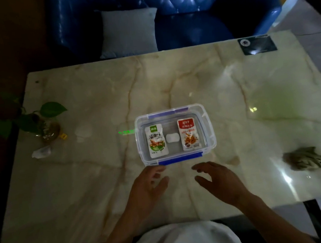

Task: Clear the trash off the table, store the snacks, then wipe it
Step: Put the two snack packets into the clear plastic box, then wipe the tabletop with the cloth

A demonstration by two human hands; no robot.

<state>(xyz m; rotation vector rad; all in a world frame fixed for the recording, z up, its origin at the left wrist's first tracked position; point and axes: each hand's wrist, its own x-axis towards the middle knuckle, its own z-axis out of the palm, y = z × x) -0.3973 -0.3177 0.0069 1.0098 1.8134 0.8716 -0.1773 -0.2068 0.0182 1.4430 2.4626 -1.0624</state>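
Both snack packets (pixel 156 140) (pixel 189 134) lie inside the lidded clear box (pixel 209 127) mid-bench, so storing looks done, while crumpled trash (pixel 41 152) at nine o'clock and the rag (pixel 305 159) at three o'clock await both spread, empty grips (pixel 149 190) (pixel 220 180).

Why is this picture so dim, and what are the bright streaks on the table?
Head view: the room is dark, so the sofa and plant sink into shadow; the glossy table mirrors lights as white glare near the cloth; the wide lens bows the table's edges.
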